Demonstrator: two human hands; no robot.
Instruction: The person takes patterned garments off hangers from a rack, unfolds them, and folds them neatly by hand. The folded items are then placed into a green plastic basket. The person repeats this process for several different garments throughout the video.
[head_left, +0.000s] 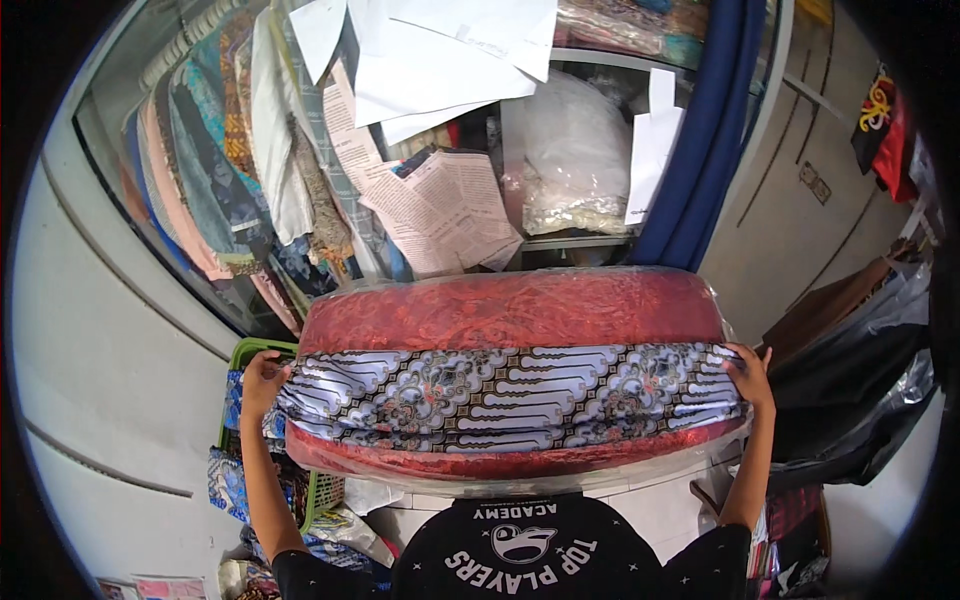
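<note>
A long red padded cushion (510, 307) under clear plastic lies crosswise in front of my body. Across its middle a batik cloth (480, 397) in white, black and brown is drawn out in a band, with a few creases along its lower side. My left hand (262, 382) pinches the cloth's left end beside the cushion. At the other end my right hand (752, 379) has thumb and fingers on the cloth's right edge. What supports the cushion from below is hidden.
Behind the cushion stands a glass cabinet with hanging garments (217, 165), printed paper sheets (442, 202) and a plastic-wrapped bundle (577, 157). A blue curtain (697, 150) hangs at its right. Left, a green basket (326, 491) holds folded cloth. Black plastic sheeting (847, 405) lies right.
</note>
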